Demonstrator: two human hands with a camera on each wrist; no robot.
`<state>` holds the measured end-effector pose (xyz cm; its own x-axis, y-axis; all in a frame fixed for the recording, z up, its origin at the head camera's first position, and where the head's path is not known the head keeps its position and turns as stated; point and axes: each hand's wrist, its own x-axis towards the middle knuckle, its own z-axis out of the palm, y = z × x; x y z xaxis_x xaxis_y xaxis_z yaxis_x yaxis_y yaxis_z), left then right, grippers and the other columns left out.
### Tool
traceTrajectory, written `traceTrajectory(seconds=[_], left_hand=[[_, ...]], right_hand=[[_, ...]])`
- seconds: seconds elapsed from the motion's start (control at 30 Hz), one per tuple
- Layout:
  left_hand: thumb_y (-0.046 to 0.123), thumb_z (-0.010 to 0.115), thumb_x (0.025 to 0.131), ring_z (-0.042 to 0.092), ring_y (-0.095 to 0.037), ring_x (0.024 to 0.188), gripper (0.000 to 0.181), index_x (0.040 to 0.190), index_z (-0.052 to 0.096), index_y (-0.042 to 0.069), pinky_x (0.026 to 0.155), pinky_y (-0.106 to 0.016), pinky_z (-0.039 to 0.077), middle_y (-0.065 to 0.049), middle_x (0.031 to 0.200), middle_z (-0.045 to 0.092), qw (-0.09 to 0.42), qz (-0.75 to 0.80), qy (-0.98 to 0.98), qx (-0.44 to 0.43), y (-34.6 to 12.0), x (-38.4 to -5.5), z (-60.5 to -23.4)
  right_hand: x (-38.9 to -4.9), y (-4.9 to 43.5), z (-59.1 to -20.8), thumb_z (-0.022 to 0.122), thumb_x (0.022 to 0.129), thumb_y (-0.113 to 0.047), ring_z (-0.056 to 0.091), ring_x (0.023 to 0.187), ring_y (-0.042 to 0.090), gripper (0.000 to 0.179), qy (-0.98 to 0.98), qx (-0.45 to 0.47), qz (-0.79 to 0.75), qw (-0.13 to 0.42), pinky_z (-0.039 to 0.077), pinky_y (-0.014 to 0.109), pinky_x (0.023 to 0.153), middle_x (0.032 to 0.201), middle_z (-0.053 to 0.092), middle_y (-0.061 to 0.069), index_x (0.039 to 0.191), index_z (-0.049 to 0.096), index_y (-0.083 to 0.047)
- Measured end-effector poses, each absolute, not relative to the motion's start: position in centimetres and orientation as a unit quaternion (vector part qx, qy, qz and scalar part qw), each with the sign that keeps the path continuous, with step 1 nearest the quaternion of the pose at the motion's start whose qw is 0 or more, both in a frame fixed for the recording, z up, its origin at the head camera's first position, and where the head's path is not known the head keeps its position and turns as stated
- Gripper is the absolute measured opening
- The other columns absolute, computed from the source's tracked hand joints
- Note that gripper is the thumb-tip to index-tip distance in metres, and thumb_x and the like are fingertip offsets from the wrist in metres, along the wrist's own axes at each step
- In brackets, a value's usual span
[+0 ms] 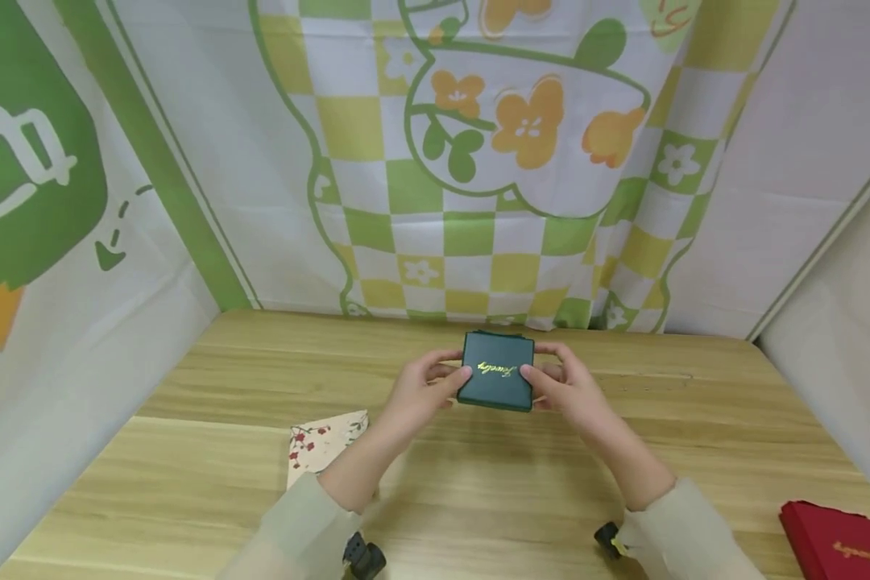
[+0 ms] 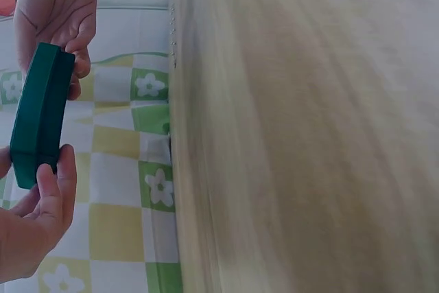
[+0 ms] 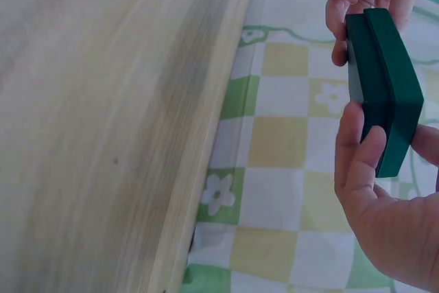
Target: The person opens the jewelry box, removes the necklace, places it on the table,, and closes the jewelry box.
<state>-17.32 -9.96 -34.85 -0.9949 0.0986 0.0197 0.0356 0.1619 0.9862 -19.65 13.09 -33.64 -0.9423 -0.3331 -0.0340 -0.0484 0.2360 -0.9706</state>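
A dark green jewelry box [image 1: 496,372] with gold lettering is held up between both hands, its lettered face toward the head camera. My left hand [image 1: 422,388] grips its left edge, thumb on the lettered face and fingers behind. On the opposite edge my right hand [image 1: 569,385] pinches it the same way. The left wrist view has the green box [image 2: 40,114] edge-on, raised off the wooden table. From the right wrist, a seam shows along the side of the box [image 3: 387,87].
A red jewelry box [image 1: 841,541] lies at the table's right front corner. A cream card or pouch with a floral print [image 1: 319,443] lies partly under the left forearm. The wooden table [image 1: 210,451] meets a checkered curtain [image 1: 471,242] at the back.
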Motion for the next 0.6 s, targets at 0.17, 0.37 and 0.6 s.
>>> traceTrajectory(seconds=[0.17, 0.37, 0.6], left_hand=[[0.02, 0.061, 0.099, 0.065, -0.02, 0.098, 0.045, 0.14, 0.054, 0.004, 0.088, -0.041, 0.057, -0.02, 0.126, 0.066, 0.024, 0.647, 0.762, 0.031, -9.1, -18.9, -34.8], [0.015, 0.061, 0.099, 0.061, -0.013, 0.085, 0.045, 0.141, 0.053, 0.002, 0.083, -0.034, 0.057, -0.022, 0.125, 0.065, 0.025, 0.655, 0.755, 0.007, -7.5, -21.0, -35.4], [0.014, 0.06, 0.099, 0.058, -0.013, 0.079, 0.046, 0.141, 0.051, -0.002, 0.088, -0.039, 0.056, -0.022, 0.122, 0.064, 0.047, 0.658, 0.752, -0.02, -5.8, -23.8, -37.3]], right_hand=[[-21.4, 13.3, -33.4, 0.058, 0.101, -0.019, 0.061, 0.075, 0.006, 0.056, 0.774, -0.098, -0.618, 0.096, 0.055, 0.025, 0.076, 0.114, 0.069, 0.014, 0.147, 0.034, 0.002], [-23.7, 13.7, -33.8, 0.055, 0.102, -0.015, 0.069, 0.09, 0.013, 0.057, 0.788, -0.089, -0.601, 0.099, 0.057, 0.025, 0.08, 0.136, 0.053, 0.035, 0.149, 0.032, 0.006], [-26.3, 14.3, -35.3, 0.051, 0.103, -0.012, 0.066, 0.107, 0.043, 0.052, 0.863, -0.088, -0.489, 0.088, 0.058, 0.043, 0.086, 0.136, 0.049, 0.04, 0.143, 0.035, 0.018]])
